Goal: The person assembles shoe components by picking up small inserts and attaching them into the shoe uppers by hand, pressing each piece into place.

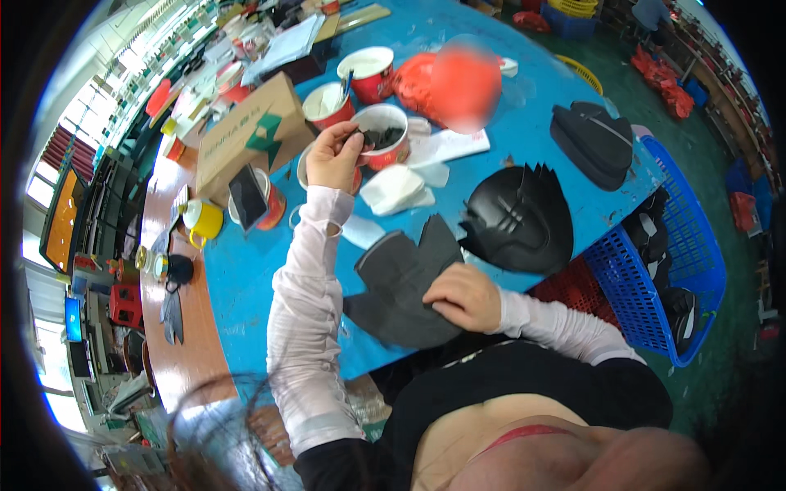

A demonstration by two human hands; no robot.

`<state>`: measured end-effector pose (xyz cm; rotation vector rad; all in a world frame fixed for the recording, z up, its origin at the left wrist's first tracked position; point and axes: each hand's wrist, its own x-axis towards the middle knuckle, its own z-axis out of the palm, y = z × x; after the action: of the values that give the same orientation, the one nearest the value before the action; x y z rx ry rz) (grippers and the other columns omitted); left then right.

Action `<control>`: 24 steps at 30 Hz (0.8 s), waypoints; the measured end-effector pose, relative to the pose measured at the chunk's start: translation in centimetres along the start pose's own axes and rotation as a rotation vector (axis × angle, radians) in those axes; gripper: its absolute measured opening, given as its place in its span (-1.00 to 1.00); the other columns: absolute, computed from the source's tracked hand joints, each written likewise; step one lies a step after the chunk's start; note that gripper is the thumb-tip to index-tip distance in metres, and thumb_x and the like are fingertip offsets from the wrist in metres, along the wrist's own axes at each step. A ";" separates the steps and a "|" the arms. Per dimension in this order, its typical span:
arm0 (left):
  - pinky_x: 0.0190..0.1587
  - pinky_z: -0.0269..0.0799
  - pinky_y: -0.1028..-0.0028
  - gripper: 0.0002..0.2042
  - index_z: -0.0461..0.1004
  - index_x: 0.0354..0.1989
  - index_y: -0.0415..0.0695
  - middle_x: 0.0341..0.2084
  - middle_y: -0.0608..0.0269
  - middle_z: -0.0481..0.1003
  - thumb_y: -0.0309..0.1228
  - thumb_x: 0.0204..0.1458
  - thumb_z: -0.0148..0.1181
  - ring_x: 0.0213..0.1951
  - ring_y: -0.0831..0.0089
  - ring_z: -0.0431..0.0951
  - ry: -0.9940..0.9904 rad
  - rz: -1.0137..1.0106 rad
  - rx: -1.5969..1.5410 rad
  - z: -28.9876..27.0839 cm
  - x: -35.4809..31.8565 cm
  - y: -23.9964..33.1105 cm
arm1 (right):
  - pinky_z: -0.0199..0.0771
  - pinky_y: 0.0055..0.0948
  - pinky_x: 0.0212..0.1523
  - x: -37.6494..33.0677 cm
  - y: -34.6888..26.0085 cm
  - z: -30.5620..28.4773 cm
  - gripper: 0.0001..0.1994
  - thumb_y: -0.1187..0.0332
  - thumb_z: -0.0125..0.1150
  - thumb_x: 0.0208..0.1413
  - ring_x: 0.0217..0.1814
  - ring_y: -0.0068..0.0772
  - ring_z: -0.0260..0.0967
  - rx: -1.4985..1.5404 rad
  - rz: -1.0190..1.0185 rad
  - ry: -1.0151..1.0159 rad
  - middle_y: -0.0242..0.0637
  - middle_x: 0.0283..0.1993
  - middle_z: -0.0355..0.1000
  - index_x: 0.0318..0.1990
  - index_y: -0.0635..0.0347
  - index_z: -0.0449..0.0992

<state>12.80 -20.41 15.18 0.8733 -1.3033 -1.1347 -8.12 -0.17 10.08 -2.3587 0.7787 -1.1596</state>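
L hand (336,155) pinches dk bit (368,137); R hand (467,299) curled on blk pc (401,282), grip unclear.

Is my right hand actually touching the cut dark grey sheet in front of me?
Touching. The head view shows the right hand's fingers lying over the dark grey sheet, with no gap visible.

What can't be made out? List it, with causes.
Head view: whether the left hand holds a piece; too small against the dark contents of the cup.
Head view: whatever the round blur hides beside the red bag.
Head view: lower part of the red crate, behind the right sleeve.
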 end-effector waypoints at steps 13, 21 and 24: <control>-0.15 0.52 0.46 -0.79 0.38 -0.01 -0.23 -0.08 0.02 0.52 -0.54 0.19 0.09 -0.13 0.34 0.58 -0.058 -0.181 -0.451 0.7 -15.4 5.6 | 0.43 -0.44 -0.30 7.1 -3.9 -2.4 -0.69 0.45 0.30 0.04 -0.32 -0.39 0.42 0.142 0.063 0.254 -0.24 -0.18 0.43 -0.05 0.21 0.43; -0.24 0.53 0.55 -0.81 0.42 -0.05 -0.26 -0.20 0.16 0.56 -0.58 0.16 0.13 -0.24 0.48 0.59 -0.095 -0.203 -0.396 2.0 -19.4 4.8 | 0.49 -0.49 -0.23 5.0 -3.7 -1.5 -0.77 0.50 0.26 0.06 -0.31 -0.46 0.46 0.151 0.157 0.228 -0.29 -0.30 0.45 -0.10 0.23 0.45; -0.26 0.52 0.58 -0.80 0.42 -0.04 -0.26 -0.19 0.14 0.56 -0.57 0.17 0.12 -0.23 0.49 0.59 -0.125 -0.263 -0.279 2.2 -19.5 5.1 | 0.47 -0.55 -0.23 4.5 -2.9 -1.8 -0.83 0.49 0.23 0.09 -0.28 -0.63 0.42 0.530 0.418 0.205 -0.37 -0.28 0.46 -0.16 0.25 0.46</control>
<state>12.94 -0.12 15.04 0.7904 -1.1153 -1.5585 -6.46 -0.97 15.43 -1.5767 0.8517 -1.2423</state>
